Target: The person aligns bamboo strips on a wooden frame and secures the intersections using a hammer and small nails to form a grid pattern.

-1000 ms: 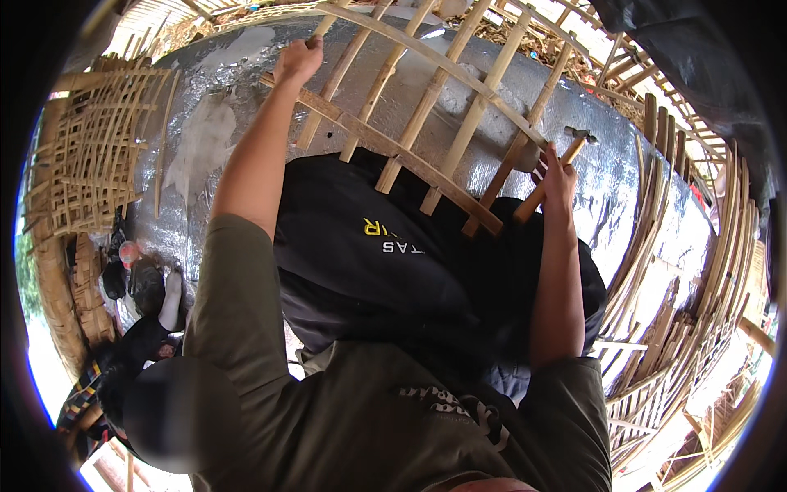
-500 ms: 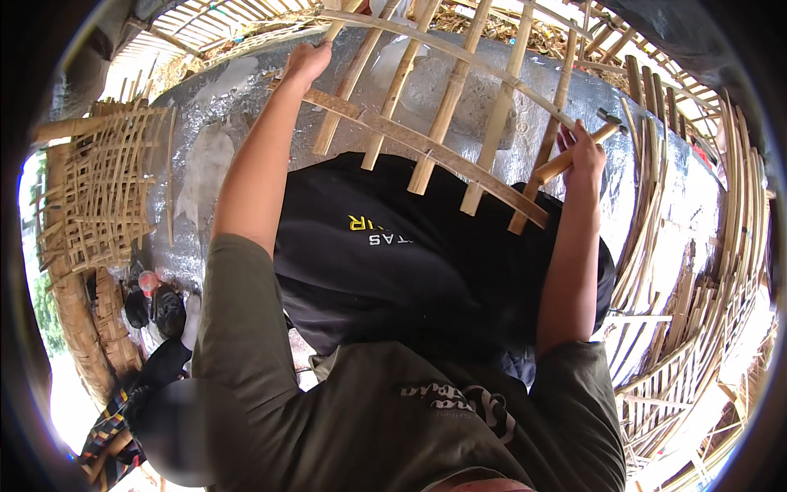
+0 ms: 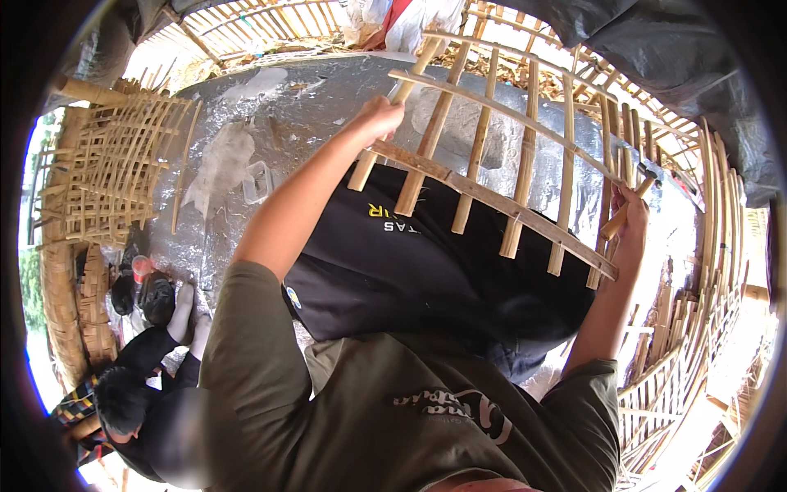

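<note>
Now that the bamboo frame (image 3: 522,156) has shifted toward the body, its near ends overlie the black cloth (image 3: 451,283), the left hand (image 3: 380,120) gripping its leftmost slat (image 3: 361,174), the right hand (image 3: 633,215) the hammer (image 3: 650,173).

The floor (image 3: 316,107) is shiny silver; 1 woven bamboo panel (image 3: 106,172) edges its left; dark tarpaulin (image 3: 656,45) hangs upper right; bright daylight glares through slatted bamboo (image 3: 283,25)
</note>
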The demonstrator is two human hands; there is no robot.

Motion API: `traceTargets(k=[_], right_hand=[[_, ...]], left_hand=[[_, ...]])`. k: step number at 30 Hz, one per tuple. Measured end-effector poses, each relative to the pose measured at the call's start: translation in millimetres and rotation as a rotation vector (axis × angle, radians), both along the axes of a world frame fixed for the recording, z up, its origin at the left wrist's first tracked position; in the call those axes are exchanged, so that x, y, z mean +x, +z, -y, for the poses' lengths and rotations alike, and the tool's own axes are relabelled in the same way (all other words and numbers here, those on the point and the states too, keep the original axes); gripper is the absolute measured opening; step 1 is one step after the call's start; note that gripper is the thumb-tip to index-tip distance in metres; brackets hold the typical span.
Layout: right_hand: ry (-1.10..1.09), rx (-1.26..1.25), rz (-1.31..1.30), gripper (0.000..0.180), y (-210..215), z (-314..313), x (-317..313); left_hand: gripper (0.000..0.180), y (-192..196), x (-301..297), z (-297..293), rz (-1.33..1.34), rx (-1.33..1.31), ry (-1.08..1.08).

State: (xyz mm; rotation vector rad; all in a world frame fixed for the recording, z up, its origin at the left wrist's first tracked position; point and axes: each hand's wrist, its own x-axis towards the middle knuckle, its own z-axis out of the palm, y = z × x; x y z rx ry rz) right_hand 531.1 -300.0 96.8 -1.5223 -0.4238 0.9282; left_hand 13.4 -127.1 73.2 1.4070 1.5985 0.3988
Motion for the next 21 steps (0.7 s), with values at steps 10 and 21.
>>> traceTargets(k=[10,21], right_hand=[[0.122,-0.068,0.075,0.016,-22.4,-27.5,66.0],[0.169,-0.363,0.509,0.043,-42.5,-71.0,32.6]], left_hand=[[0.026,-17.4,48.5,8.0,-0.019,0.084,0.075],[0.028,-60.2,32.0,8.3,0.178,-0.010,0.392]])
